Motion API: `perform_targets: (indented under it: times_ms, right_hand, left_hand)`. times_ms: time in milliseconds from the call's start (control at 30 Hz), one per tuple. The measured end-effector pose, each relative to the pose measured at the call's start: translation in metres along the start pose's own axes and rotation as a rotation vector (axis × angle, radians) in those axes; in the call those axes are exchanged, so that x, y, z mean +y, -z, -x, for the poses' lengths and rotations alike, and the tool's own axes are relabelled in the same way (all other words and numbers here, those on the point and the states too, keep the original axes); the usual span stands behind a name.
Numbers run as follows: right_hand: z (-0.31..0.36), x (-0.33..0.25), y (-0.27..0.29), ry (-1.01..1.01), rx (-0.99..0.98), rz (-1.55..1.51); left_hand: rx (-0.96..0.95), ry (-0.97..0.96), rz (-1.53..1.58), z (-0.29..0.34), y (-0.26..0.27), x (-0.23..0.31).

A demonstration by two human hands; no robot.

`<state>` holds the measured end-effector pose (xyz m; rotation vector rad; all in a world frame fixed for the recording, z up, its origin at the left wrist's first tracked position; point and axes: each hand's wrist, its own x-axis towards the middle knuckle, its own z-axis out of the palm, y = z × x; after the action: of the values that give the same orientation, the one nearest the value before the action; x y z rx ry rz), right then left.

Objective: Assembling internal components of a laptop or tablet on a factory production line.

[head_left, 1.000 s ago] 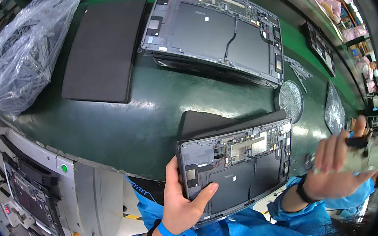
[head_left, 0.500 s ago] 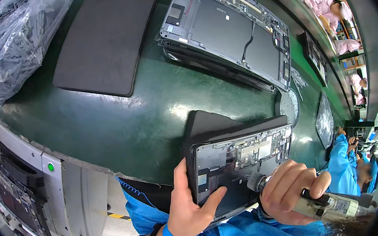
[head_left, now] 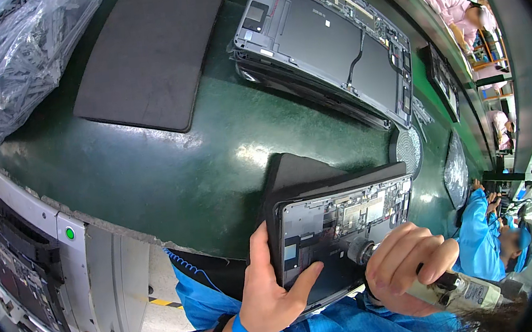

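Note:
An opened laptop base (head_left: 310, 239), its circuit board and black battery bare, lies tilted on dark foam pads in front of me. My left hand (head_left: 273, 296) grips its left edge, with the thumb across the inner face and the fingers along the side. In my right hand (head_left: 405, 268) is an electric screwdriver (head_left: 467, 290), the fingers wrapped round its pale body. Its round metal nose (head_left: 360, 251) points at the laptop's inside, over the battery area. The bit's tip is hidden, so I cannot tell whether it touches a screw.
Stacked open laptop bases (head_left: 325, 48) lie at the back, left of a conveyor rail. A dark foam sheet (head_left: 148, 55) and a clear bag of grey strips (head_left: 19, 69) are at the left. A round textured disc (head_left: 406, 150) sits behind the laptop. Co-workers sit at the right.
The screwdriver and my right hand have shifted very slightly left. My left hand keeps its grip. The view has turned a little.

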<state>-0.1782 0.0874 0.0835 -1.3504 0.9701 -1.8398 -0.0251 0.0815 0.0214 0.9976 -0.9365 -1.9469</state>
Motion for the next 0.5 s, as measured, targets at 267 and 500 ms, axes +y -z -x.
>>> perform_targets:
  times_ms: [267,500]
  right_hand:
    - [-0.007,0.001,0.011,-0.055,-0.171,0.030]
    - [-0.003,-0.003,0.003,-0.067,-0.064,0.023]
  left_hand:
    - [-0.006,-0.005,0.045,0.002,0.000,-0.002]
    - [-0.018,-0.021,0.047,0.002,0.001,-0.003]
